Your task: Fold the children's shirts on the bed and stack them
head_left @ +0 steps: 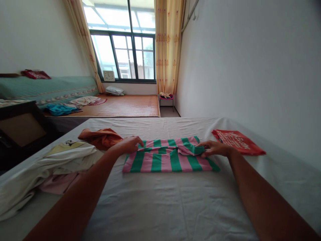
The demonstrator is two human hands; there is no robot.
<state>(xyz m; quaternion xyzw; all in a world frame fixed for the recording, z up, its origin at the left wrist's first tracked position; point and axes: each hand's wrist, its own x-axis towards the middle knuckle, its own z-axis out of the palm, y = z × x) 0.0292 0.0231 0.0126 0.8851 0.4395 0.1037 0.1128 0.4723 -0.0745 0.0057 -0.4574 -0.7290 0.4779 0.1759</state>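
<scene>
A green and pink striped garment [165, 162] lies partly folded on the white sheet [163, 204] in front of me. Its near edge runs straight, while the upper layer is bunched along the middle. My left hand [131, 144] is at the garment's left end, its fingers closed on the cloth there. At the right end my right hand [212, 148] pinches a raised fold of the striped fabric between thumb and fingers.
Left of the garment lie an orange cloth [101, 138] and a heap of white clothing [72, 160]. A folded red garment [238, 142] rests at the right, near the wall [250, 67]. Beyond the sheet are a bed with a brown mat [125, 105] and a small stool [167, 97].
</scene>
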